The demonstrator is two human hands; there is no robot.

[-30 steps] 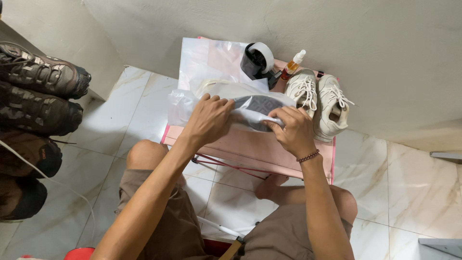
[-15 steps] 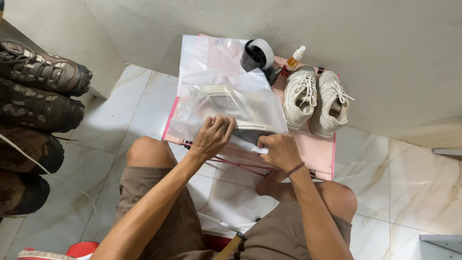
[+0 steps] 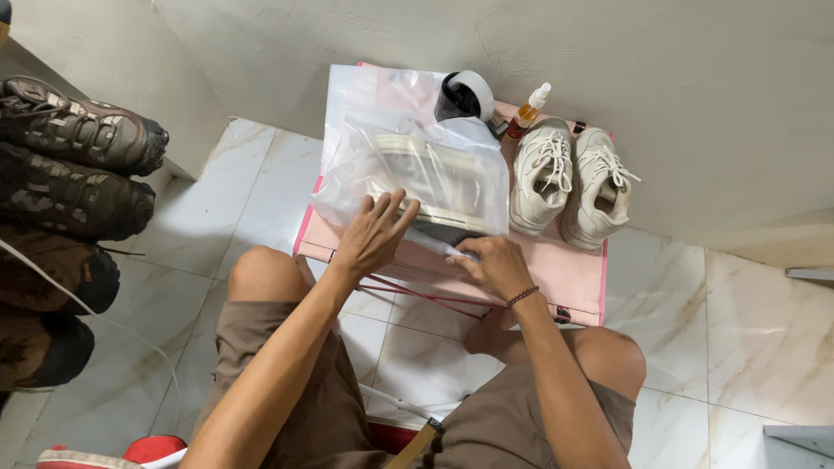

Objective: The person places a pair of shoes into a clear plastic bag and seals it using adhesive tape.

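While left hand [image 3: 375, 234] lies fingers-spread on plastic bag [image 3: 408, 169] | right hand [image 3: 491, 263] fingers pinch bag edge

Both hands [image 3: 375, 233] [image 3: 495, 263] press a clear bag [image 3: 408, 169], probably holding shoes

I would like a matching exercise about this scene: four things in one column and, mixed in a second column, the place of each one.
Things:
1. white sneakers
2. spray bottle
3. dark boots
4. clear plastic bag

Places:
A. under the left hand and right hand
B. far left, by the wall
C. right end of the pink table
D. at the wall, behind the sneakers

Pairs: 1-C, 2-D, 3-B, 4-A
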